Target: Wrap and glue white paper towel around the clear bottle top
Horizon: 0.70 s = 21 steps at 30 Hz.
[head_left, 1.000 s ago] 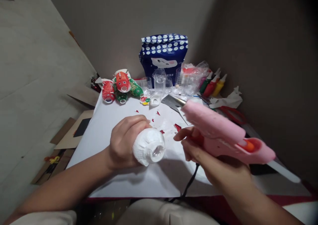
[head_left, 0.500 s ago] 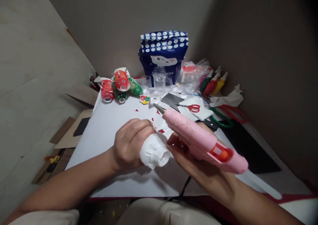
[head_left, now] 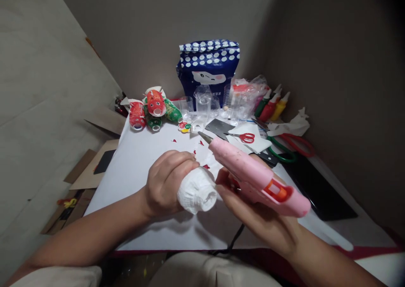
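My left hand (head_left: 169, 181) is closed round a white crinkled paper roll (head_left: 196, 192), whose gathered, puckered end faces me. In my right hand (head_left: 262, 219) is a pink hot glue gun (head_left: 253, 173) with an orange part near its rear, and its metal nozzle points up and to the left over the table. The fingertips of my right hand are at the right edge of the paper roll; whether they press on it I cannot tell. Small red scraps (head_left: 206, 166) lie on the white tabletop (head_left: 139, 173) beyond my hands.
Red and green fish figures (head_left: 155, 102) are stacked at the back left. A dark blue bag (head_left: 209, 67) stands behind clear plastic cups (head_left: 203, 101). Rightward are red-handled scissors (head_left: 247, 138), paint bottles (head_left: 280, 106), large green-and-red-handled scissors (head_left: 297, 145) and a black flat panel (head_left: 319, 190).
The glue gun has shifted slightly, its rear end moving a little left and up, and its nozzle a touch to the right. My left hand and the paper roll stay nearly still.
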### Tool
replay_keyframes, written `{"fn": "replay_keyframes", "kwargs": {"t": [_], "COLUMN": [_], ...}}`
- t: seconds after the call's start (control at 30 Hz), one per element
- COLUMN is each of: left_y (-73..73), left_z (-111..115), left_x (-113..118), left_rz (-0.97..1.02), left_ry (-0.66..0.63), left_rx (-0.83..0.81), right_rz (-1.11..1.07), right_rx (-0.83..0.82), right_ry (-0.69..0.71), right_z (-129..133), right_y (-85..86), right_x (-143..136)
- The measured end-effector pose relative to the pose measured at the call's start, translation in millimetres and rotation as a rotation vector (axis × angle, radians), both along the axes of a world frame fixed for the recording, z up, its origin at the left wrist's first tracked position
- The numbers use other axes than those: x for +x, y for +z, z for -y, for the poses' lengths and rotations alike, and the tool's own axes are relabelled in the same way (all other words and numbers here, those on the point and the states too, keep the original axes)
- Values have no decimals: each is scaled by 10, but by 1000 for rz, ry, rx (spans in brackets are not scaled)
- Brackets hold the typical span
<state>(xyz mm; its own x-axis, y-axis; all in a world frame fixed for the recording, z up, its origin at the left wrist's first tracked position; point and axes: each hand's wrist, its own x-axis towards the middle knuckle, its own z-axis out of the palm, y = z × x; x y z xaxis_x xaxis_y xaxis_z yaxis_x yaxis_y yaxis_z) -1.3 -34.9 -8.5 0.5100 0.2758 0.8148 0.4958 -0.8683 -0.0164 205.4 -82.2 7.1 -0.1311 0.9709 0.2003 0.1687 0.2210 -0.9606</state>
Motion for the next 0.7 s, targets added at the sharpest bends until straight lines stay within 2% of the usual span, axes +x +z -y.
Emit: {"fn": "replay_keyframes", "kwargs": {"t": [0.27,0.57,0.7], "left_y": [6,47,63], "left_z": [-7,3,27], "left_x": [6,3,5], "left_rz": [-32,-62,-21], "left_ry": [-42,-57,-60], "left_rx": [31,-80,-116], "right_rz": [5,29,9], "right_rx": [-31,-67,0], "right_ry": [-31,-38,-30], "right_z": [-11,-73,-38], "right_y": [-45,-34,-10], "right_x": [-33,-39,13]}}
